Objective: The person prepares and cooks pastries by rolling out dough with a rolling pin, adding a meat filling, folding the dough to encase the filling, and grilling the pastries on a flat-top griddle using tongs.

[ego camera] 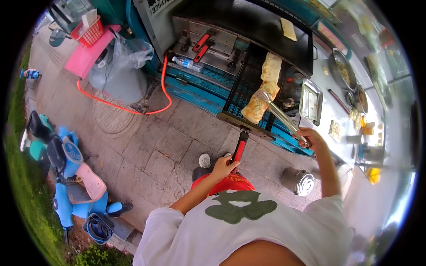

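Observation:
My left hand (pixel 224 168) grips the red-and-black handle (pixel 240 146) of a wire rack (pixel 239 87) pulled out from under a black griddle (pixel 233 30). Several browned flatbreads lie in a row on the rack; the nearest flatbread (pixel 253 111) is by its front plate. With my right hand (pixel 310 138) I hold metal tongs (pixel 283 114), whose tips touch the middle flatbread (pixel 270 89). Farther in lies a paler flatbread (pixel 271 68). Another pale flatbread (pixel 288 29) rests on the griddle's right part.
Right of the rack, a metal tray (pixel 311 102), a pan of chopped filling (pixel 342 69) and a rod (pixel 338 99) lie on the counter. Two more red handles and a water bottle (pixel 188 63) are at the left. An orange hose (pixel 143 113) crosses the paving by a gas cylinder (pixel 116 79); a lidded metal bucket (pixel 298 181) stands below.

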{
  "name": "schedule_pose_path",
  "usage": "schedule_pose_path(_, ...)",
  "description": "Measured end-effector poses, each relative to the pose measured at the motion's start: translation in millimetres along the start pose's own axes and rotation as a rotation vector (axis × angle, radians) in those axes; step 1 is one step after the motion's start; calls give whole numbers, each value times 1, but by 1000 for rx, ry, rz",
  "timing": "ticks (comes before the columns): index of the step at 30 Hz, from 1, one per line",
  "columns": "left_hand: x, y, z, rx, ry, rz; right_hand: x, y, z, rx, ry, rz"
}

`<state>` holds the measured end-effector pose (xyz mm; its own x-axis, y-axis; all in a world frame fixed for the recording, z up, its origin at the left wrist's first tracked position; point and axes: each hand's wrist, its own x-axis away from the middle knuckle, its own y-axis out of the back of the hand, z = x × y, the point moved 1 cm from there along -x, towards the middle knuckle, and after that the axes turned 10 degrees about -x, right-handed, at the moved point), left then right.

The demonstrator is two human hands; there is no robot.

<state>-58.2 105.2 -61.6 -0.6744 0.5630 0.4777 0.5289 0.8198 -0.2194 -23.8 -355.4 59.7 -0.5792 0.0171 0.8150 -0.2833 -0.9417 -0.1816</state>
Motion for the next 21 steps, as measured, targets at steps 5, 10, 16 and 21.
schedule_pose_path(5, -6, -7, 12, 63, -26, -17, 32, -24, 105, 506, -52, -165)
schedule_pose_path(10, -6, -10, 14, 121, -24, -33, 15, -134, 184, 845, -299, -203)
schedule_pose_path(16, -5, -9, 14, 90, -50, -25, 21, -206, 206, 988, -338, -179)
schedule_pose_path(21, -12, -9, 27, 78, -132, -10, 16, -212, 181, 986, -257, -147)
